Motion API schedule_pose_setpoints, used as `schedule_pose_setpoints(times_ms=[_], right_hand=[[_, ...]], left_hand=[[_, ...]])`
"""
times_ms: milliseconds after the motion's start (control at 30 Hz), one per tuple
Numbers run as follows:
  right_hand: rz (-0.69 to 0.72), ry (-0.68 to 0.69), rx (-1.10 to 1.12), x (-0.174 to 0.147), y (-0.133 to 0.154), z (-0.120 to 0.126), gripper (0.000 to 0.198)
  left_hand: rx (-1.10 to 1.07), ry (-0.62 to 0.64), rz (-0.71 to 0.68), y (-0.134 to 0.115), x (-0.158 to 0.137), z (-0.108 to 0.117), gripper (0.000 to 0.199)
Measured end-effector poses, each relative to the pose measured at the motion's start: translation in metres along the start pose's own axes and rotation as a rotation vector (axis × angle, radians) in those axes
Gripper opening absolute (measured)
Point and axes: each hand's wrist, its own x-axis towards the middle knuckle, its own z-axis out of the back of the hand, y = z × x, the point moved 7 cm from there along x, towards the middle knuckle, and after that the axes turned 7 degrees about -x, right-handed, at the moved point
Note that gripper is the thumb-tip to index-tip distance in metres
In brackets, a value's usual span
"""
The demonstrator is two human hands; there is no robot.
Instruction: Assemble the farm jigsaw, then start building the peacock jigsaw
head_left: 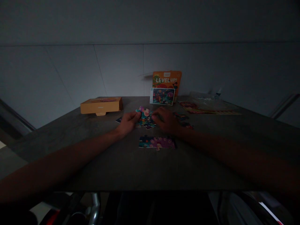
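Note:
My left hand [128, 122] pinches a purple and teal jigsaw piece [145, 112] between thumb and fingers, just above the table. Under and beside it lies a pile of loose jigsaw pieces [148, 122]. From the other side, my right hand [166, 119] reaches to the pile, its thumb and forefinger curled nearly together at the pieces; whatever sits between those fingertips is too dark to make out. Nearer to me lies a joined strip of jigsaw pieces [157, 142] in purple and dark blue. More loose pieces [181, 117] show behind my right hand.
An orange box [101, 105] lies at the back left of the grey table [112, 168]. A picture card [162, 96] leans on an upright orange "LEVEL UP!" box [167, 78] by the wall. At the back right are a printed sheet [206, 108] and clear plastic [203, 96].

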Motion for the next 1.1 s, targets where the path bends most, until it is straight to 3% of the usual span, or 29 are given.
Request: schedule_pose_setpoints(times_ms=[67,133,367,500,633,767,1100], right_hand=[[0.12,-0.007,0.078,-0.001,0.012,0.001,0.022],[0.147,-0.022,0.096,-0.002,0.015,0.002,0.024],[0.03,-0.005,0.052,-0.002,-0.004,-0.006,0.021],[0.019,0.038,-0.035,-0.001,-0.006,-0.008,0.017],[-0.006,0.116,-0.141,-0.002,-0.007,-0.013,0.017],[-0.006,0.221,-0.207,-0.004,-0.008,-0.02,0.016],[0.029,0.244,-0.257,-0.004,-0.004,-0.02,0.02]], left_hand=[[0.007,0.127,-0.055,-0.006,-0.004,-0.011,0.063],[0.028,0.2,-0.113,-0.01,-0.006,-0.016,0.059],[0.146,0.038,-0.197,-0.009,0.001,0.003,0.032],[0.362,0.062,-0.212,-0.002,0.003,0.004,0.019],[0.668,0.077,-0.42,-0.016,-0.003,-0.002,0.013],[0.87,0.213,-0.574,-0.024,-0.01,-0.015,0.013],[0.887,0.254,-0.559,-0.019,-0.009,-0.016,0.015]])
